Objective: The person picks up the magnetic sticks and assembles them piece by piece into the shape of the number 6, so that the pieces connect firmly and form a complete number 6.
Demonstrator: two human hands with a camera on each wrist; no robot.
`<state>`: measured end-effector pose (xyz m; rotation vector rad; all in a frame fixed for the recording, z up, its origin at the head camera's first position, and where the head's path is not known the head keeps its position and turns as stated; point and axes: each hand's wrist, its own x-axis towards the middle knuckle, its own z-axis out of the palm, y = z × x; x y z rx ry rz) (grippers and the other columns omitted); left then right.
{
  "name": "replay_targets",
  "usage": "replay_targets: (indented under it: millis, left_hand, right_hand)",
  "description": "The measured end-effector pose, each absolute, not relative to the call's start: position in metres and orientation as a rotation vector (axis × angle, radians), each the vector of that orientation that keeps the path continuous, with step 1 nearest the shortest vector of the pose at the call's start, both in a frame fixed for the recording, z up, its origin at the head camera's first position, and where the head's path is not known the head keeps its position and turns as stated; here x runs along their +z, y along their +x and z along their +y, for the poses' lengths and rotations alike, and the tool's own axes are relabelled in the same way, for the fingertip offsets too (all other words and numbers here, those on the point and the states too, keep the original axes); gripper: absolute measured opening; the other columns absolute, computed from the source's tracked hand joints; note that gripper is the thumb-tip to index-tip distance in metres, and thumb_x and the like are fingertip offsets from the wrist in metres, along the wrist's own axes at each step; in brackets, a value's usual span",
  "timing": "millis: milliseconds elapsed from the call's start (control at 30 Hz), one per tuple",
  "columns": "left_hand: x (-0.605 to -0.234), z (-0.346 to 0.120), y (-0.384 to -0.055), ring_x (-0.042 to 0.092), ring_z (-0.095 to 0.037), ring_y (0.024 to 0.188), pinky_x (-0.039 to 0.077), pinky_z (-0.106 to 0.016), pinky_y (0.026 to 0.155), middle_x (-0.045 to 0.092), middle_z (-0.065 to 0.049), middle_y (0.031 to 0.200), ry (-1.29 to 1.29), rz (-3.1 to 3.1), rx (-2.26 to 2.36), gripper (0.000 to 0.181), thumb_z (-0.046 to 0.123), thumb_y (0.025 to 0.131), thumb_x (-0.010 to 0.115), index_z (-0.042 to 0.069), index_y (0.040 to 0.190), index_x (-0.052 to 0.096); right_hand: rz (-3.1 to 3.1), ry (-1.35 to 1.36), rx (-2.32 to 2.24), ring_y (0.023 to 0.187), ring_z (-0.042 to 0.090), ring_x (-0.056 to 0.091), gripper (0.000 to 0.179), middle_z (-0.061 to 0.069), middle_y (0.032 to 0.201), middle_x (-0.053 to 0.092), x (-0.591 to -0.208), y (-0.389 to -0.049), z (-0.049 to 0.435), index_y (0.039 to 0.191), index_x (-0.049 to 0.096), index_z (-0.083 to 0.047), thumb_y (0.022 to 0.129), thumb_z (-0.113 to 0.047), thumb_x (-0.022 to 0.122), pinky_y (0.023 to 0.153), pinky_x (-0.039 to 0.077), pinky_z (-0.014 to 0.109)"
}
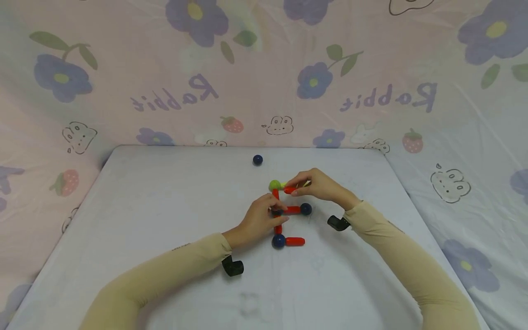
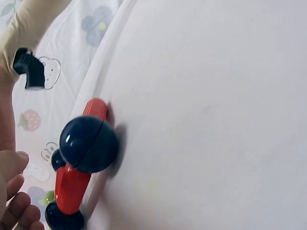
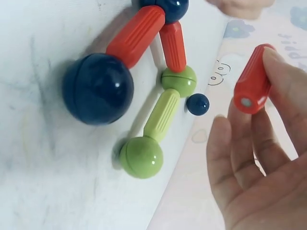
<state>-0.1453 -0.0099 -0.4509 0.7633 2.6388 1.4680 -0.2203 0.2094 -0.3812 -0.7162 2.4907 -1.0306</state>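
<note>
Between the thumb and fingers of my right hand (image 1: pixel 319 184) is a loose red rod (image 3: pixel 253 79), held above the table with a silvery spot at its end. My left hand (image 1: pixel 260 214) hovers by the middle dark blue ball (image 1: pixel 276 212), fingers loosely bent around nothing; the right wrist view shows it apart from the balls. Red rods (image 2: pixel 72 189) join this ball to a near blue ball (image 2: pixel 89 143), a right-hand blue ball (image 3: pixel 98 88) and a far green ball (image 3: pixel 179 80). A light green rod (image 3: pixel 162 115) links that to a second green ball (image 3: pixel 141 157), which the right hand hides in the head view.
One loose dark blue ball (image 1: pixel 257 160) lies near the back edge of the white table (image 1: pixel 165 192). From the near blue ball a red rod (image 1: pixel 294 241) points right with its far end free. Patterned cloth (image 1: pixel 255 82) hangs behind and beside the table.
</note>
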Motion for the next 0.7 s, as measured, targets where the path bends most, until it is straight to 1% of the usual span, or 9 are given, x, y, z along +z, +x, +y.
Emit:
replay_targets:
  millis: [200, 400, 500, 700]
  left_hand:
    - [-0.448, 0.001, -0.165, 0.064, -0.020, 0.104, 0.054, -0.029, 0.093, 0.068, -0.004, 0.110, 0.867, 2.658, 1.335, 0.033, 0.024, 0.086, 0.078, 0.009, 0.114, 0.070]
    - [-0.448, 0.015, -0.182, 0.064, -0.018, 0.105, 0.054, -0.025, 0.092, 0.069, -0.006, 0.117, 0.941, 2.602, 1.204, 0.038, 0.025, 0.086, 0.078, 0.007, 0.119, 0.068]
    - [-0.450, 0.021, -0.190, 0.065, -0.015, 0.105, 0.054, -0.023, 0.092, 0.070, -0.004, 0.118, 0.975, 2.599, 1.114, 0.040, 0.025, 0.086, 0.078, 0.009, 0.121, 0.068]
    - [-0.455, 0.030, -0.202, 0.065, -0.011, 0.103, 0.053, -0.021, 0.092, 0.072, -0.001, 0.114, 1.021, 2.594, 0.978, 0.043, 0.024, 0.085, 0.079, 0.011, 0.123, 0.067]
  right_hand:
    - [2.523, -0.644, -1.061, 0.097, 0.020, 0.066, 0.030, 0.005, 0.113, 0.074, -0.379, -0.215, 0.223, 0.116, 0.074, -0.016, 0.087, -0.016, 0.076, 0.079, 0.055, 0.030]
    - [2.549, -0.560, -1.077, 0.097, 0.021, 0.065, 0.029, 0.004, 0.113, 0.073, -0.378, -0.209, 0.233, 0.116, 0.074, -0.020, 0.087, -0.016, 0.075, 0.080, 0.055, 0.034]
    - [2.548, -0.524, -1.092, 0.097, 0.022, 0.064, 0.030, 0.004, 0.116, 0.072, -0.378, -0.205, 0.236, 0.117, 0.074, -0.021, 0.087, -0.016, 0.075, 0.081, 0.055, 0.037]
    - [2.565, -0.470, -1.103, 0.098, 0.024, 0.064, 0.029, 0.006, 0.119, 0.072, -0.380, -0.195, 0.245, 0.117, 0.073, -0.020, 0.088, -0.018, 0.074, 0.080, 0.054, 0.033]
